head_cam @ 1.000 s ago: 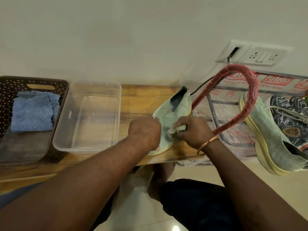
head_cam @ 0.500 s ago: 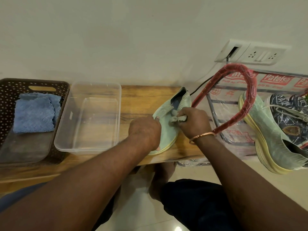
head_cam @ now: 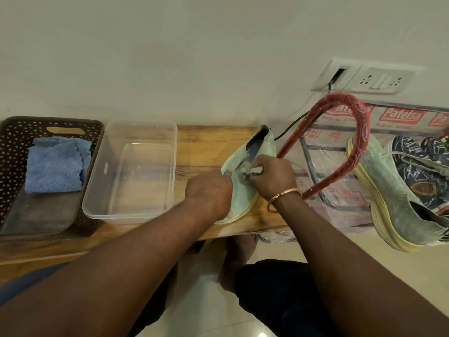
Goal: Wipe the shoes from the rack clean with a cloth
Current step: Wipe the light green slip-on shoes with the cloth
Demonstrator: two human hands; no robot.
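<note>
Shoe on the bench: a pale green shoe lies on its sole on the wooden bench, toward the right end, just left of the rack.
Long axis: it runs on a slant, with the toe near the person and to the left, and the heel opening far and to the right, almost at the wall.
Left hand: the left hand covers the toe end, fingers curled over the upper and holding the shoe down.
Right hand: the right hand sits on the middle of the upper, just below the opening, fingers closed round a small pale cloth pressed against the fabric.
Key relation: the heel and collar lie beyond the right hand's fingertips, along the same slant. The toe is under the left hand, so I judge the next strokes belong to the right hand, running along that axis.
Basket: a brown perforated basket stands at the far left of the bench, with a folded blue cloth in its far half.
Tub: a clear plastic tub stands between the basket and the shoe. The bench grain shows through its floor.
Rack contents: a second green shoe lies tilted on its side, touching a dark patterned shoe to its right. Both look not yet wiped, as far as I can judge.
</note>
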